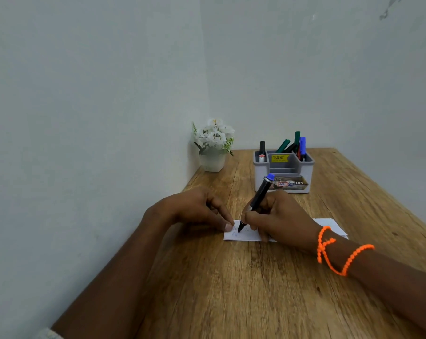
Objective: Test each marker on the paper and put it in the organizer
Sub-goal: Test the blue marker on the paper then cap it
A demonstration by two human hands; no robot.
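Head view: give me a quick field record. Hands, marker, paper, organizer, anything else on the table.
right hand: grips black marker, blue end up, tip on paper
left hand: fingers pin paper's left edge
paper: white, flat on table, faint marks near tip
organizer: grey, behind the hands, several markers stand in it
flower pot: white, in the table's far left corner
right wrist: orange bracelet
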